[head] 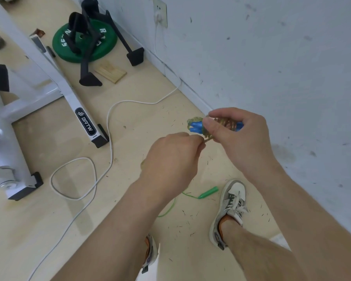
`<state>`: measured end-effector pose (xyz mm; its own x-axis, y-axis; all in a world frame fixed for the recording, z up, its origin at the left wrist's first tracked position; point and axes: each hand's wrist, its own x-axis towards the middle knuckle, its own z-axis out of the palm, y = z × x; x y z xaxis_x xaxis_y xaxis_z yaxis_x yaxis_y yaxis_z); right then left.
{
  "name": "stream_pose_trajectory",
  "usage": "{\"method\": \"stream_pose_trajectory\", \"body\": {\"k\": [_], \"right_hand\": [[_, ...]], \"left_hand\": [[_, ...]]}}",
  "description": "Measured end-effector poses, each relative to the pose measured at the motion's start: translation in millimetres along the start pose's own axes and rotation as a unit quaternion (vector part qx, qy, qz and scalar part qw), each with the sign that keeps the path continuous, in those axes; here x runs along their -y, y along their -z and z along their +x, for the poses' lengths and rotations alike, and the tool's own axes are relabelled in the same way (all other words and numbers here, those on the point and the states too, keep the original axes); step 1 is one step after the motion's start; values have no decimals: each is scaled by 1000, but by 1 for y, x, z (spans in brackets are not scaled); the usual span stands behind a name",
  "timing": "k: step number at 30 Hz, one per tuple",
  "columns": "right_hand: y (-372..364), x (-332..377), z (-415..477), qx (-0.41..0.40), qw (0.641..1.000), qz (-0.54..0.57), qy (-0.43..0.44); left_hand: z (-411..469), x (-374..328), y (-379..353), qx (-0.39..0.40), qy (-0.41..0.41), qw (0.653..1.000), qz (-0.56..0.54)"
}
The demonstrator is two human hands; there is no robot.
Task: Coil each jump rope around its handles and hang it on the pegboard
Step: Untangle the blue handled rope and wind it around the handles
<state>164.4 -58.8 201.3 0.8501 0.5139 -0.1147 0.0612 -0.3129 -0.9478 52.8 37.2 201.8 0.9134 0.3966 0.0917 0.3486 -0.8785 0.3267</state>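
Note:
A jump rope with two blue handles (197,126) is held in the air in front of me, its olive-green cord wound in several turns around the handles. My right hand (237,134) grips the wrapped handles from above. My left hand (174,155) pinches the loose end of the olive cord just below and left of the handles. A second jump rope with a green handle (208,193) and thin green cord lies on the floor by my right shoe. No pegboard is in view.
A white wall (272,57) runs along the right. A white cable (109,126) loops across the floor from a wall socket. A white machine frame (55,78) stands on the left, with a green weight plate (85,41), black stand and wooden block behind.

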Motion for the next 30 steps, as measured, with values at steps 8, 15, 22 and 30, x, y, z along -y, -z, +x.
{"method": "stream_pose_trajectory", "body": {"k": [8, 15, 22, 30], "right_hand": [[2, -7, 3, 46, 992, -115, 15], [2, -10, 7, 0, 999, -10, -51], [2, -12, 8, -17, 999, -22, -46], [3, -16, 12, -20, 999, -30, -41]], "left_hand": [[0, 6, 4, 123, 16, 988, 87], [-6, 12, 0, 181, 9, 980, 77], [-2, 10, 10, 200, 47, 977, 57], [-5, 10, 5, 66, 39, 995, 60]]}}
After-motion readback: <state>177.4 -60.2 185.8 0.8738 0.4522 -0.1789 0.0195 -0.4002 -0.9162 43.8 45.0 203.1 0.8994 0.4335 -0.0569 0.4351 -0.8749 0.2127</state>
